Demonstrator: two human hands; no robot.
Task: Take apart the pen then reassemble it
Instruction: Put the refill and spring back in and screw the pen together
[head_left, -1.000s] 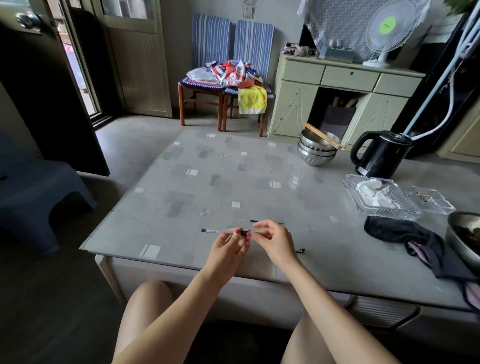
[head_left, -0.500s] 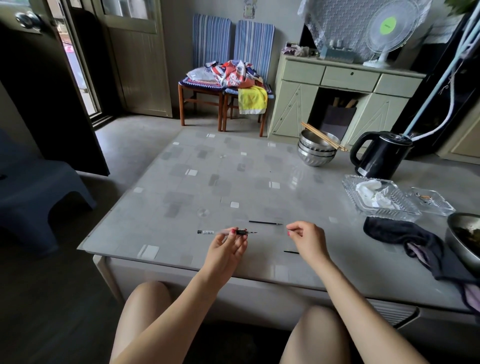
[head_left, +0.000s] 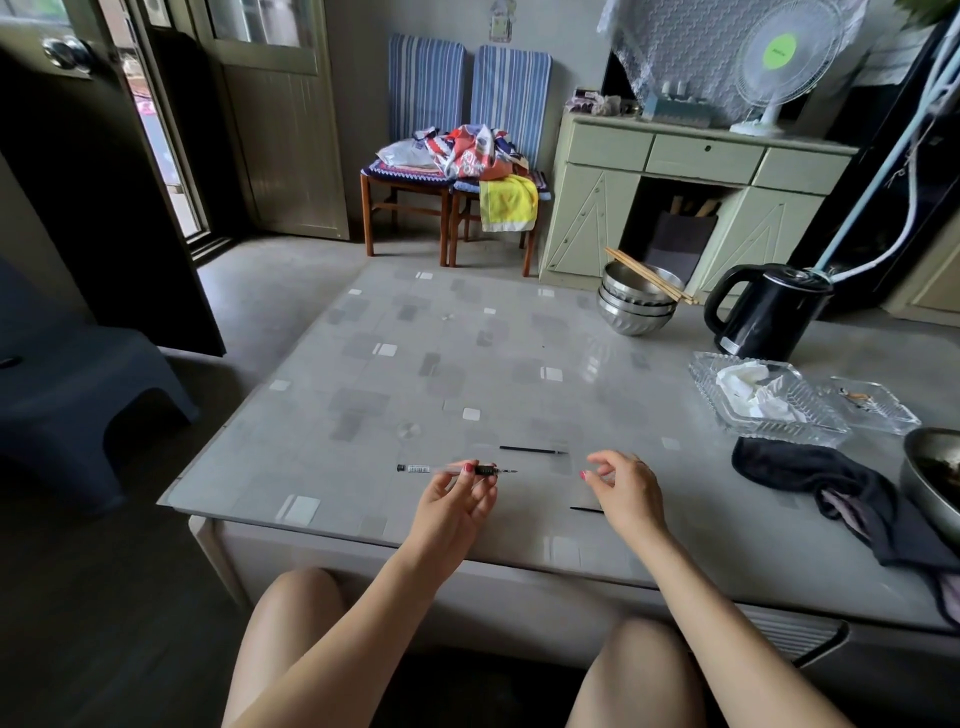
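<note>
While the left hand (head_left: 457, 499) pinches the pen body (head_left: 454, 470) level at lower centre of frame, the right hand (head_left: 626, 491) hangs just right of it, fingers loosely curled, holding nothing. Refill (head_left: 532, 450) lies on the table (head_left: 467, 364) above them; another thin dark piece (head_left: 584, 510) pokes out by the right wrist.

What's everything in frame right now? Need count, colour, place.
pen: 1, clear with black grip, held over the table's near edge
thin rod: 1, black, on the table beyond the hands
small dark piece: 1, black, on the table by the right hand
table: 1, grey, patterned top
steel bowls: stack, silver, far side, chopsticks across
kettle: 1, black, far right
glass trays: 2, clear, right
cloth: 1, dark, right
chairs: 2, blue striped, by the wall
fan: 1, white, on the cabinet
left hand: holds the pen
right hand: empty, fingers curled
</note>
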